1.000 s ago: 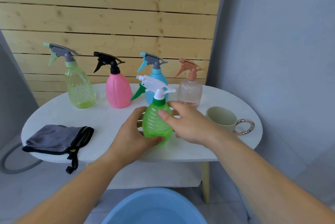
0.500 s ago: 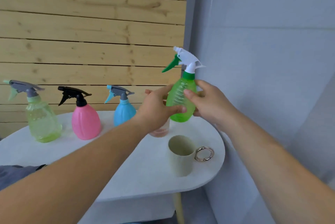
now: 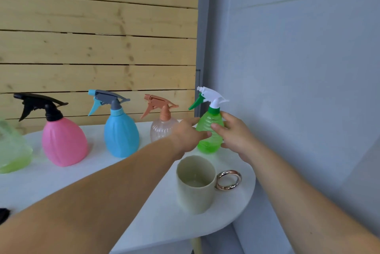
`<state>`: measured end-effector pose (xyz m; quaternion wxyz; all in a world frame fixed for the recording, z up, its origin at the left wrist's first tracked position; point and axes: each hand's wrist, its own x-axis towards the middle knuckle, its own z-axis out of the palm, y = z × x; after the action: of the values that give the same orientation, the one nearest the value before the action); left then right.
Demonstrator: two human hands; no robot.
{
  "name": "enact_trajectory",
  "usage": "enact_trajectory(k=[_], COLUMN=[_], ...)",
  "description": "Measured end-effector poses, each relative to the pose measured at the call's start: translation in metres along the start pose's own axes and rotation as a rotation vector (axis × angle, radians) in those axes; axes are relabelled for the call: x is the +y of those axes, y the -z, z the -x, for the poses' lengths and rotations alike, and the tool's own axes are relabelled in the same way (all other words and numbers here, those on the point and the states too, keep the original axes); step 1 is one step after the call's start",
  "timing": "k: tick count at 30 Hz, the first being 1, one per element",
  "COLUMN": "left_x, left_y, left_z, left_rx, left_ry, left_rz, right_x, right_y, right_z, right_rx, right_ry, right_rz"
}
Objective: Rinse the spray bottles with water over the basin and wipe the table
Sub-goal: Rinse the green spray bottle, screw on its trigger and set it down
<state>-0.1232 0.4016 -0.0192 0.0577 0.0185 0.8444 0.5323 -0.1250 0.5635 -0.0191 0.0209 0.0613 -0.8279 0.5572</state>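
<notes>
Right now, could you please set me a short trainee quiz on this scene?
1. True or false: the left hand and right hand both hold the green spray bottle.
2. The pink bottle has a trigger head that is: A black, B white, C orange.
3. Fill in: nearest the camera stands a ring-handled ____.
Key: 1 true; 2 A; 3 mug.
</notes>
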Motion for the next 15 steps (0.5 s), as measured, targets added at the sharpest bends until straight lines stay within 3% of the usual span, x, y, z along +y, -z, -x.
enact_trajectory(k=[7,15], left_x=[-0.016,-0.013], left_y=[-0.01,-0.013], left_z=[-0.02,-0.022], left_rx=[-0.042,0.015], left_ry=[0.05,0.065], left_rz=[0.162,0.127], right_x=[0.017,0.015], right_y=[-0.001,-0.005], right_z=[-0.01,-0.021], right_rx=[0.028,-0.009], right_ry=[0.02,0.005], right_rz=[0.008,0.018])
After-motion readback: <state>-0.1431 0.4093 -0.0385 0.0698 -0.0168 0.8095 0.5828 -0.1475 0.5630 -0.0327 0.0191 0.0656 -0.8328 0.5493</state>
